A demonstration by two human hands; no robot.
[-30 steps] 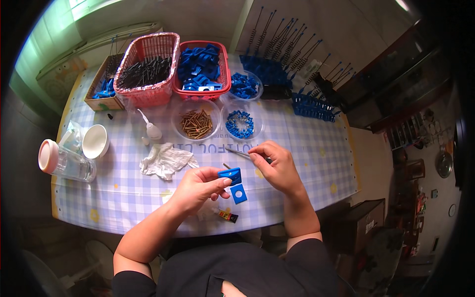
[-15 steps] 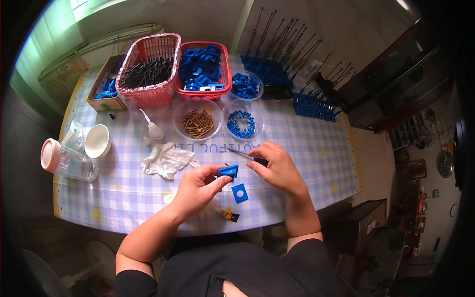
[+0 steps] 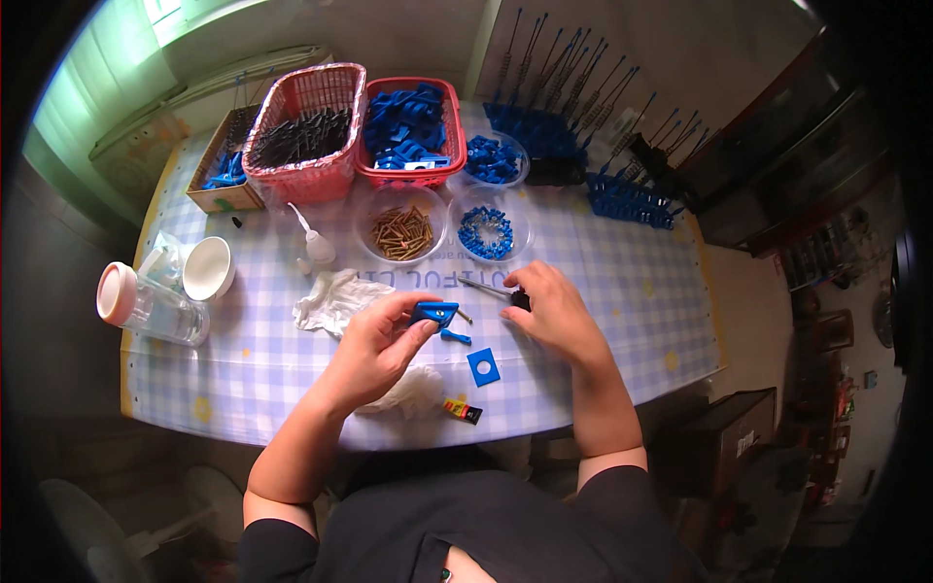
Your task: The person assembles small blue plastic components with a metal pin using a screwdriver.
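My left hand [image 3: 374, 348] pinches a small blue plastic part [image 3: 433, 313] above the checked tablecloth. My right hand [image 3: 551, 313] grips a thin metal tool with a dark handle [image 3: 491, 290], its shaft pointing left toward the blue part. A small blue piece [image 3: 454, 337] lies just under the held part. A square blue plate with a round hole [image 3: 483, 366] lies on the cloth between my hands.
Two red baskets [image 3: 311, 180] [image 3: 406, 175] of black and blue parts stand at the back, with bowls of brass pins [image 3: 402, 231] and blue rings [image 3: 486, 233]. White rags [image 3: 335, 297], a glue bottle [image 3: 316, 245], a cup [image 3: 208, 268], a jar [image 3: 146, 306] and a small tube [image 3: 463, 411] lie around.
My left hand lifted the blue part away from the square plate, which now lies on the cloth. The right hand with the tool shifted slightly up and right.
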